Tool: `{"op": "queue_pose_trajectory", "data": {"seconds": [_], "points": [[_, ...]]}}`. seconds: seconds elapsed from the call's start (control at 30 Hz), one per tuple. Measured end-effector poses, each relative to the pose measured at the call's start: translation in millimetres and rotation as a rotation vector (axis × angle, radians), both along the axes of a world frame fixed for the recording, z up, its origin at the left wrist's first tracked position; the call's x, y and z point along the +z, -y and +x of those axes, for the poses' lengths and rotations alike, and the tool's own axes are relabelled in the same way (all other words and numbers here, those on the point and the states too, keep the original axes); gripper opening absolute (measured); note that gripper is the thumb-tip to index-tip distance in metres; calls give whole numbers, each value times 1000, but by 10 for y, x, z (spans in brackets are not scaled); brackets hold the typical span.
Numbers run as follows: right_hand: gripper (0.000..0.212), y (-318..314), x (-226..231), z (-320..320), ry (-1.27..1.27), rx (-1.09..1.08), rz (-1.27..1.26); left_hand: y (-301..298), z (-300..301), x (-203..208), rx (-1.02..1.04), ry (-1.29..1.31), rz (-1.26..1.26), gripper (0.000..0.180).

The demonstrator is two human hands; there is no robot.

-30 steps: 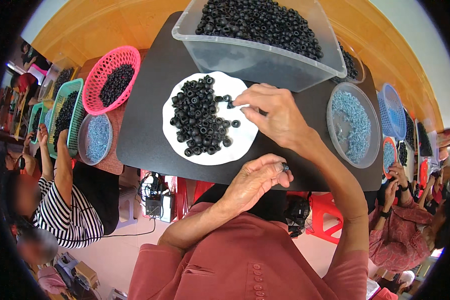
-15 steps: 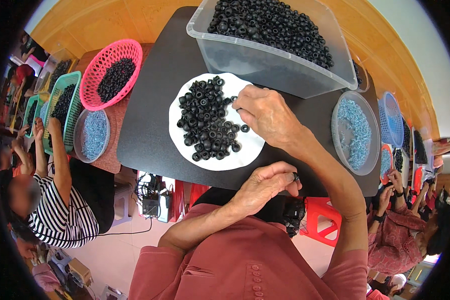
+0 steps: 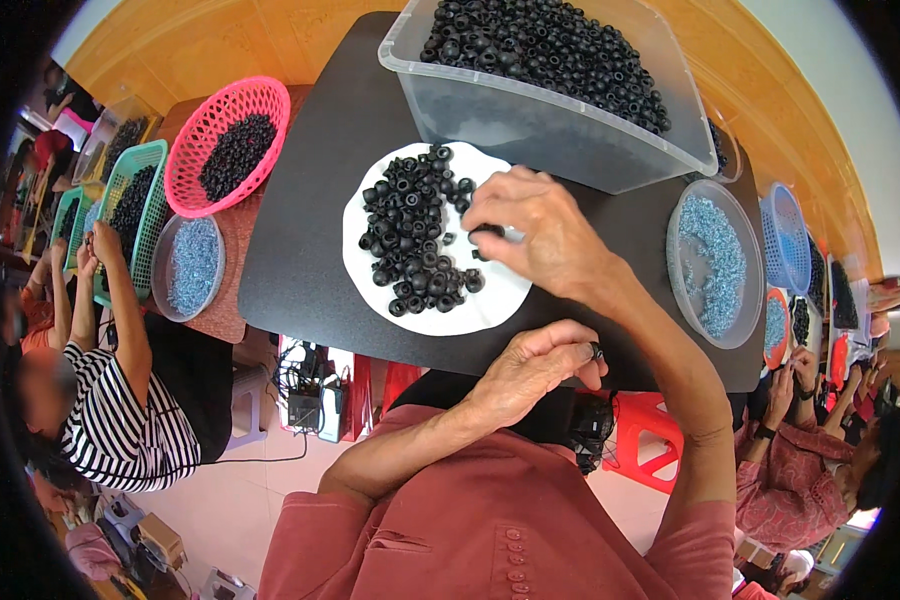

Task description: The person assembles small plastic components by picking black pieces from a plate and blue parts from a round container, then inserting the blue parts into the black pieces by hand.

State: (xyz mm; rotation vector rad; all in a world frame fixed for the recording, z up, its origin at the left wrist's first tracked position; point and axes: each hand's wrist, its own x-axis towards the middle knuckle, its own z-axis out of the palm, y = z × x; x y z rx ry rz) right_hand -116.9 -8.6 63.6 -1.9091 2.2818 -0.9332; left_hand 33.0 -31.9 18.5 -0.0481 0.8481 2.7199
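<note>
A white plate with a wavy rim (image 3: pixel 370 292) carries a heap of small round black pieces with holes, like hollow beads (image 3: pixel 410 225). Over the plate's right side is my right hand (image 3: pixel 542 235), its fingers curled round a black bead (image 3: pixel 487 230) between thumb and forefinger; motion smears them a little. Closer to my body, at the table's front edge, my left hand (image 3: pixel 540 368) is closed with a small black bead (image 3: pixel 597 351) showing at its fingertips. Whether more lie in its palm is hidden.
Behind the plate stands a large clear plastic bin (image 3: pixel 530 130) full of black beads. A round tub of blue beads (image 3: pixel 715 265) sits at the right. On the left are a pink basket (image 3: pixel 185 170), a second blue-bead tub (image 3: pixel 188 268) and a person in stripes (image 3: pixel 120 425).
My right hand has opened its pinch somewhat and shifted slightly over the plate. Beads near the plate's right side have been moved about. My left hand has hardly moved.
</note>
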Motion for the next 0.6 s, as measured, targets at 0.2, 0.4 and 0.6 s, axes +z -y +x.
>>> {"op": "queue_pose_trajectory", "data": {"seconds": [0.2, 0.4, 0.6], "points": [[13, -11, 12, -10, 72, -75, -58, 3, -4, 11, -12, -5, -5, 22], [18, 99, 24, 122, -230, 20, 84, 2, -8, -19, -18, -12, -28, 25], [18, 149, 18, 117, -261, 6, 198, -4, 4, -29, -21, -14, -39, 26]]}}
